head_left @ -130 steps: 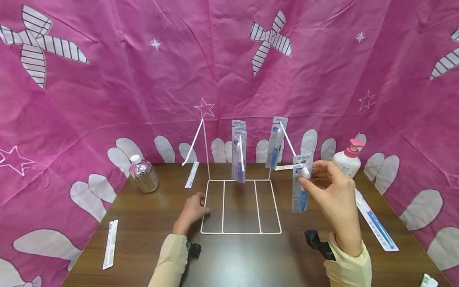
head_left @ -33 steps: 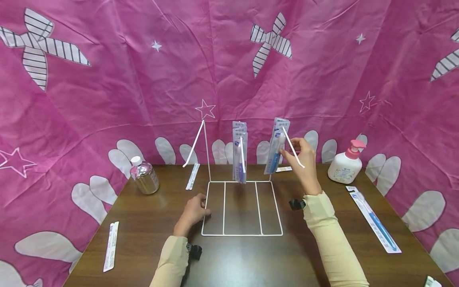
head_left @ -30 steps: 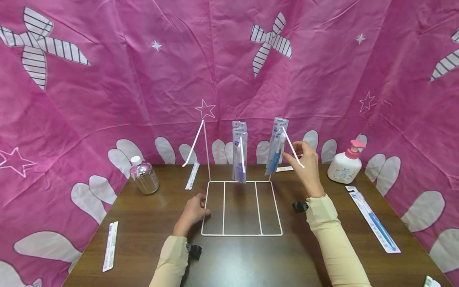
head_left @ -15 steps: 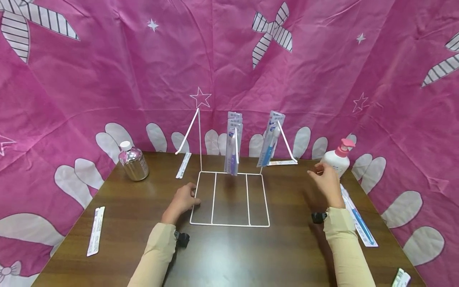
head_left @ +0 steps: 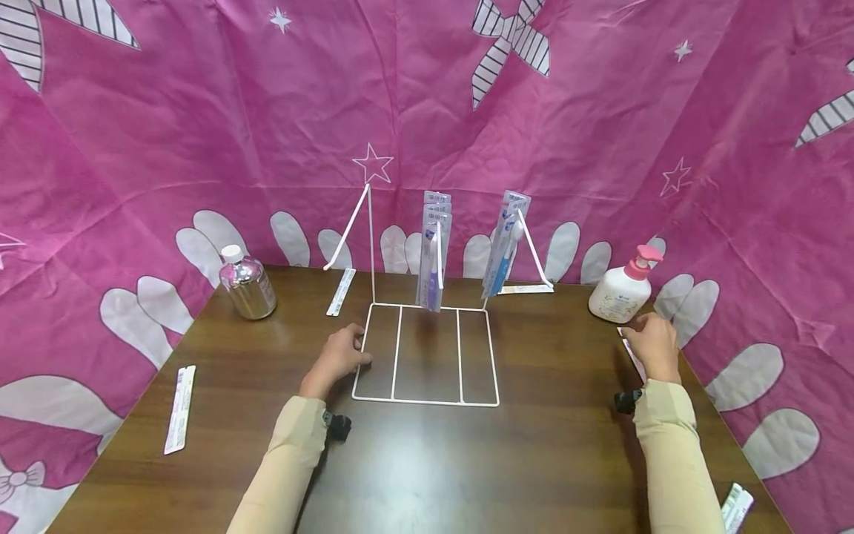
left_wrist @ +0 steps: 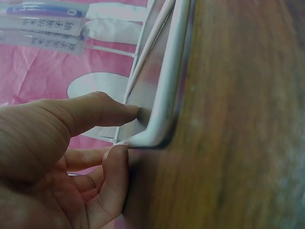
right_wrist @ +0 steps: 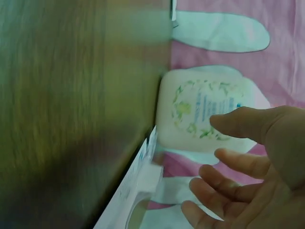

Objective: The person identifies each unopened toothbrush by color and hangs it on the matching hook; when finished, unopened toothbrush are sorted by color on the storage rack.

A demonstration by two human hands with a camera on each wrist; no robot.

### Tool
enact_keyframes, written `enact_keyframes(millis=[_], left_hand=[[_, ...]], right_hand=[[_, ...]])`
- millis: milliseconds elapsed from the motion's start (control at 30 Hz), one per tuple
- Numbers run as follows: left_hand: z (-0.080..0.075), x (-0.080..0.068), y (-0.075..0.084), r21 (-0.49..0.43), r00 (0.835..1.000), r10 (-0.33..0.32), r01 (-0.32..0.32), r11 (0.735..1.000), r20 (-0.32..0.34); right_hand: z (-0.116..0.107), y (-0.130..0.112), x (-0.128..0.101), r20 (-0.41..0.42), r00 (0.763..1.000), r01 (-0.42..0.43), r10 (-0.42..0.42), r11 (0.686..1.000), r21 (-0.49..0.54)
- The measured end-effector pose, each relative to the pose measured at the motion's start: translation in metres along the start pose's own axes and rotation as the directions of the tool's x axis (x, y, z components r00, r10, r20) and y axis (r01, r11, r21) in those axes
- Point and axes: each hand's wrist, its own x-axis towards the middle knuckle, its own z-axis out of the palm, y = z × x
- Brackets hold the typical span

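Observation:
In the head view my left hand (head_left: 336, 358) is at the left side of a white wire rack (head_left: 427, 403). The left wrist view shows its thumb and fingers gripping the rack's base bar (left_wrist: 167, 86). Packaged toothbrushes with purple handles (head_left: 432, 259) hang on the middle hook, and ones with blue handles (head_left: 502, 252) on the right hook. My right hand (head_left: 652, 345) is over another packaged toothbrush (head_left: 632, 354), hiding most of it. In the right wrist view its fingers are spread and loosely bent, apart from the package (right_wrist: 136, 191).
A white pump bottle (head_left: 619, 295) with a pink top stands just beyond my right hand. A silver bottle (head_left: 248, 288) is at the back left. Flat packages lie at left (head_left: 179, 409), behind the rack (head_left: 342, 292) and at front right (head_left: 737, 507). The rack's left hook (head_left: 347, 227) holds nothing.
My right hand hung a blue packaged toothbrush on the right hook and let go. It has since moved right and down to the package by the pump bottle. My left hand stays at the rack.

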Motion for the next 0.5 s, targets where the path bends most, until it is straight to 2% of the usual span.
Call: enact_keyframes(millis=[267,500], left_hand=[[-0.005,0.002,-0.002,0.001,1.0,-0.01,0.01,1.0,-0.015],[0.001,0.0,-0.003,-0.018,1.0,-0.005,0.005,1.0,-0.013]], right_hand=[[-0.001,0.013,0.009,0.133,0.987,-0.077,0.087,0.994,-0.084],[-0.006,0.021,0.008,0.19,0.97,-0.128,0.149,0.985,-0.118]])
